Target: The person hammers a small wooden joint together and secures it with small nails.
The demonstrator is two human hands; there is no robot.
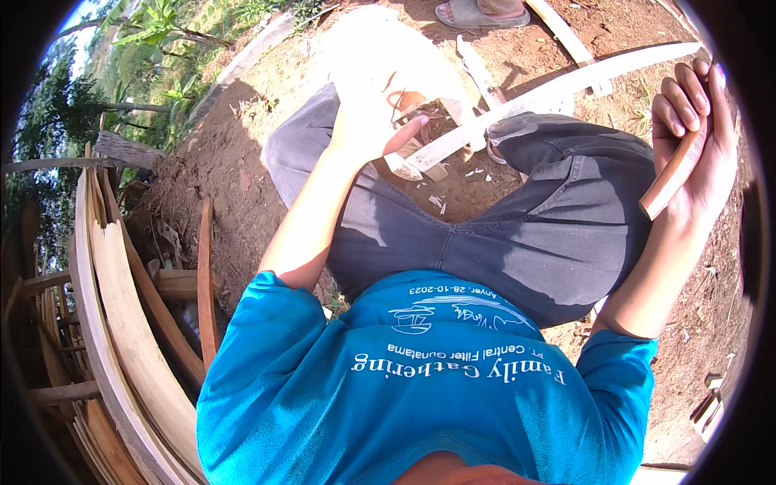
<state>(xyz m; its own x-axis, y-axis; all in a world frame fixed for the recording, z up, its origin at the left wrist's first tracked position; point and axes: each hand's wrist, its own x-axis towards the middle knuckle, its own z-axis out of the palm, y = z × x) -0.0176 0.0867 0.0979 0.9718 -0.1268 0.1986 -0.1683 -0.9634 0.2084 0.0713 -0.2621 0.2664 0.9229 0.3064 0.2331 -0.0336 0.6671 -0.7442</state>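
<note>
My left hand (373, 129) is over the gap between my knees, its thumb stretched out toward a long pale wooden strip (558, 87). Glare washes out its other fingers, but the hand looks open and apart from the strip. The strip slants from between my legs up to the far right, passing above my right knee. Out to the right, my right hand (697, 133) has its fingers curled around a reddish-brown wooden handle (676, 174). Whatever is fixed to the handle's far end is out of sight. Wood chips (437, 202) lie on the soil between my legs.
Long curved wooden planks (133, 299) are stacked at the left. A sandalled foot (487, 12) of another person stands at the far side, near another wooden slat (568, 39). A pale board (482, 71) lies beyond my knees. Plants (153, 32) grow at the far left.
</note>
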